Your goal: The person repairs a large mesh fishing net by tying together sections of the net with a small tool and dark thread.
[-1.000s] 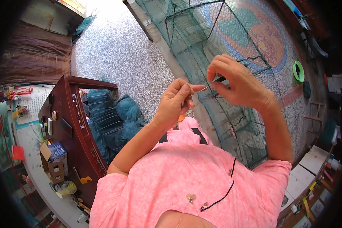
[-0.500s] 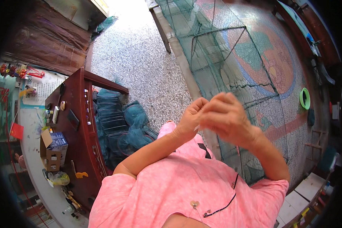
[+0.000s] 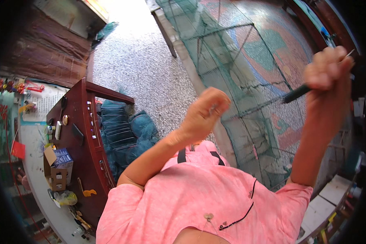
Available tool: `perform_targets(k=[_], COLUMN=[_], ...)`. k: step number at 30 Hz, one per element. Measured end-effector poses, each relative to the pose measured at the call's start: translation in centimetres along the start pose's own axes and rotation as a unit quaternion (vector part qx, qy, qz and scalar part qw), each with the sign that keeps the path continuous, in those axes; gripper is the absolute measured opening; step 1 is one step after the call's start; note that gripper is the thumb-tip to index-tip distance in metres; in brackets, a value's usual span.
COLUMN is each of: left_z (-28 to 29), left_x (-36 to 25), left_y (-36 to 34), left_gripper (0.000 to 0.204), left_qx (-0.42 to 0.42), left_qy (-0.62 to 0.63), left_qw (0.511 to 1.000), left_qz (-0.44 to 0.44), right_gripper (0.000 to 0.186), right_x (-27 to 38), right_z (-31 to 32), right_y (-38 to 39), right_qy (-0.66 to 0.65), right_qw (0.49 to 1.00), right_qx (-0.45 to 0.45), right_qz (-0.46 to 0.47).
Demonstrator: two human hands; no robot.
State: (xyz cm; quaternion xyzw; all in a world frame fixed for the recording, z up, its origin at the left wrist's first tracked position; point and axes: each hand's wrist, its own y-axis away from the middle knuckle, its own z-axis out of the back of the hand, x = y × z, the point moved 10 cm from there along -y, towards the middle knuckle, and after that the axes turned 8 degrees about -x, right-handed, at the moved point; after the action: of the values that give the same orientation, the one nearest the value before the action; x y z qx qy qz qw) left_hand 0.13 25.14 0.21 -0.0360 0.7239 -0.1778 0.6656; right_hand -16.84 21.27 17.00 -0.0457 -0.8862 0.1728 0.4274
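Both hands have parted since the earlier frame: the right hand (image 3: pixel 328 77) has swung out and up, its grip closed on a dark netting needle (image 3: pixel 299 92), as if drawing a line taut. Left hand (image 3: pixel 205 114) is curled tight near the chest, probably pinching mesh, though what it holds cannot be made out. Green netting (image 3: pixel 240 81) on wire frames stretches ahead on the floor; folded nets (image 3: pixel 124 130) sit beside the dark wooden tabletop (image 3: pixel 75 154)
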Motion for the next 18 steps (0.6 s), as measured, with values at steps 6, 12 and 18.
perform_targets(k=[6,12,18], left_z=[1.4,2.2,1.3], left_x=[3.1,5.1,6.2], left_y=[-0.3,0.4,1.5], left_gripper=[0.015,0.015,0.016], left_qx=[-0.067,-0.090,-0.088], left_qy=[0.139,0.240,0.230], left_qw=[0.968,0.937,0.931], left_qz=[0.198,0.238,0.269], right_gripper=[0.013,0.008,0.007], right_x=[1.7,-8.9,-12.6], right_z=[2.4,-0.1,2.7], right_y=[0.2,3.3,4.1], right_qy=[0.381,0.628,0.654], right_qw=[0.910,0.711,0.696], right_qx=[0.071,0.301,0.293], right_qz=[0.147,0.101,0.058])
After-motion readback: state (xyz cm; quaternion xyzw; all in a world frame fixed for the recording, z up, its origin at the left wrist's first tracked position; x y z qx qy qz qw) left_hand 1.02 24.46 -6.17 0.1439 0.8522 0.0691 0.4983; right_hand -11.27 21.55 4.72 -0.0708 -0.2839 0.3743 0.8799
